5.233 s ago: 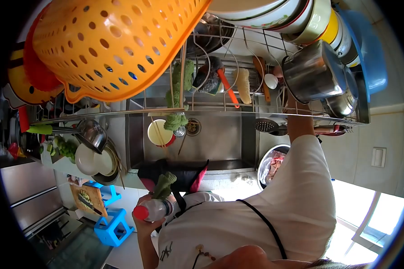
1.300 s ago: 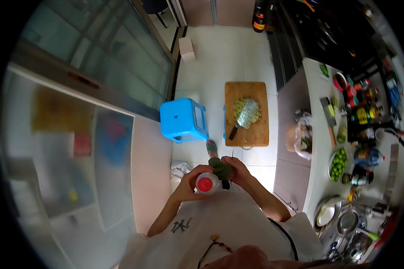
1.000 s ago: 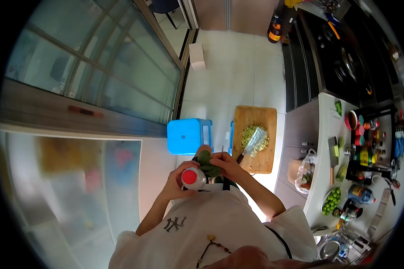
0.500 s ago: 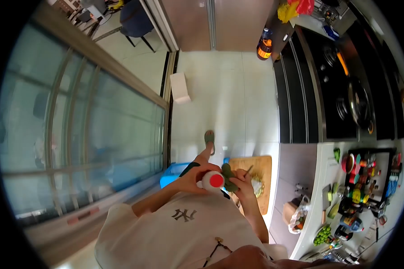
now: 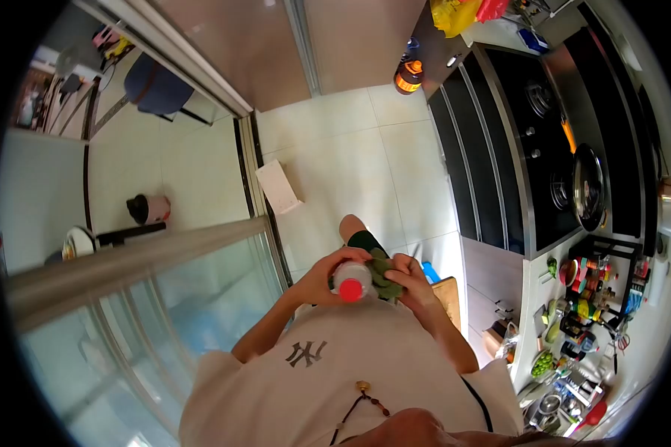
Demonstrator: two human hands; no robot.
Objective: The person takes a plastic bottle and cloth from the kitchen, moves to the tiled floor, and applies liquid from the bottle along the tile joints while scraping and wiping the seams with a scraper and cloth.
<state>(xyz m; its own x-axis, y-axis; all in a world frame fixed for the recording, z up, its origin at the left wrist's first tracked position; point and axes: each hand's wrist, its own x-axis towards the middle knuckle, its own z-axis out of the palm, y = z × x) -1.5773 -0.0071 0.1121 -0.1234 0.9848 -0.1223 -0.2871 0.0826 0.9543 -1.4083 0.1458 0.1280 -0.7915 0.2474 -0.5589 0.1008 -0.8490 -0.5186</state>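
In front of my chest, my left hand [image 5: 326, 274] is wrapped round the side of a pale bottle [image 5: 343, 273] with a red cap [image 5: 351, 290]. My right hand [image 5: 412, 280] grips a dark green, crumpled piece that looks like cloth [image 5: 385, 277]. This green piece is against or just beside the bottle's right side; I cannot tell if they touch. Below my right forearm, part of a wooden cutting board [image 5: 447, 299] shows, mostly hidden by the arm and body. A blue object [image 5: 430, 273] peeks out near it.
A white box-like block [image 5: 278, 186] lies on the tiled floor by the sliding glass door [image 5: 194, 298]. At right are the stove [image 5: 533, 141] with a lidded pan [image 5: 588, 186], and a counter crowded with bottles and green grapes [image 5: 543, 364]. An orange-labelled bottle [image 5: 409, 77] stands by the cabinets.
The view has turned and moved forward past the cutting board, which is now mostly hidden. My hands keep hold of the bottle and green cloth. More of the room beyond the door shows.
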